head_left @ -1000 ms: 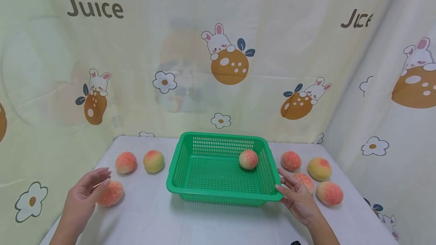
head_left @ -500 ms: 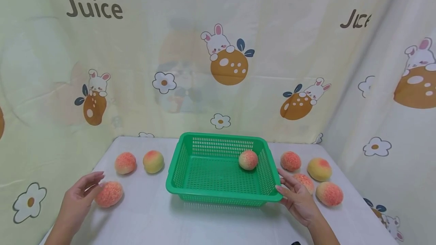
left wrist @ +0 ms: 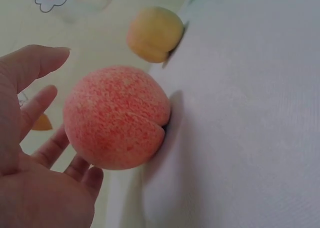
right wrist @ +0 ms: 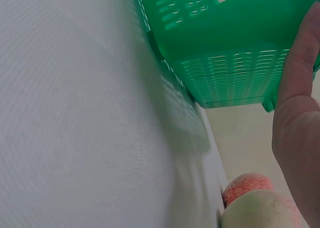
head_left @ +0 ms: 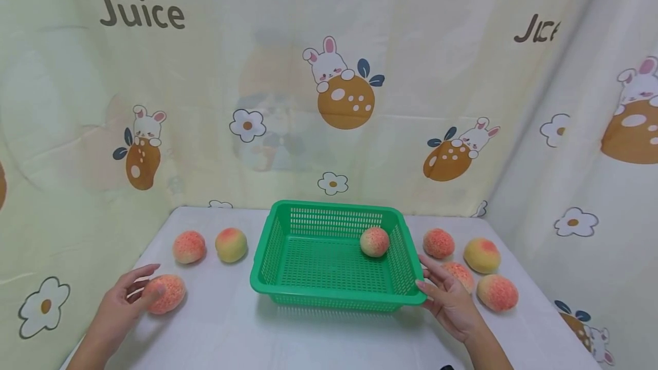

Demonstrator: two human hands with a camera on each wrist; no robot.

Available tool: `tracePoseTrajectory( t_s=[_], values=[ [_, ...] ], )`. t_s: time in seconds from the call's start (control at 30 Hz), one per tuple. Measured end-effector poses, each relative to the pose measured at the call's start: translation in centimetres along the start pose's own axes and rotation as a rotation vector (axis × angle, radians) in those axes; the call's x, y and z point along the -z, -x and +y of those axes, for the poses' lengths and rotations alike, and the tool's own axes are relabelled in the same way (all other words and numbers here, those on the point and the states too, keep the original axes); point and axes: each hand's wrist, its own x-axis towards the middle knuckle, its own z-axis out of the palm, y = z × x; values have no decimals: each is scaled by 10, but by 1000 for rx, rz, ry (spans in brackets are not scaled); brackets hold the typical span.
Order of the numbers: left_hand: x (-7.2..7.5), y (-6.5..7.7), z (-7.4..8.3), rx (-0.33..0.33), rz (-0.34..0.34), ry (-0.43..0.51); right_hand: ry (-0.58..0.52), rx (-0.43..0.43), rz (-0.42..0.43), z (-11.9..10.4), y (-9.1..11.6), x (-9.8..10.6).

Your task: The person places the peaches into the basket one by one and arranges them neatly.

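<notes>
At the left of the head view, my left hand (head_left: pixel 115 312) is curved loosely about a speckled pink peach (head_left: pixel 171 294) that rests on the table. The left wrist view shows the thumb apart from this peach (left wrist: pixel 117 118) and the fingers spread behind it, without a grip. My right hand (head_left: pixel 452 303) holds the right rim of a green plastic basket (head_left: pixel 339 296), thumb at the rim and fingers along the outer side. One peach (head_left: pixel 374 242) lies inside the basket, near its right wall. In the right wrist view the thumb (right wrist: pixel 299 62) lies against the basket.
Behind the left hand are a pink peach (head_left: pixel 189 246) and a yellow-green peach (head_left: pixel 231 245). Right of the basket lie several more, among them a yellow peach (head_left: pixel 482 255) and a pink peach (head_left: pixel 497 292). A patterned curtain (head_left: pixel 401 164) encloses the white table (head_left: pixel 231 330).
My left hand has shifted slightly and sunk lower about the front-left peach, its thumb now in front of the fruit. The right hand and the basket have stayed put.
</notes>
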Motion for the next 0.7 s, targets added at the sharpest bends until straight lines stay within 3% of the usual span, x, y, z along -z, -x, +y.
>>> tracePoseTrajectory(
  t_s=[0.33, 0.7],
  values=[
    [2, -4, -9, 101, -102, -33, -30, 38, -60, -2, 1, 0],
    [2, -9, -10, 271, -222, -48, -11, 0, -20, 0, 0, 1]
  ],
)
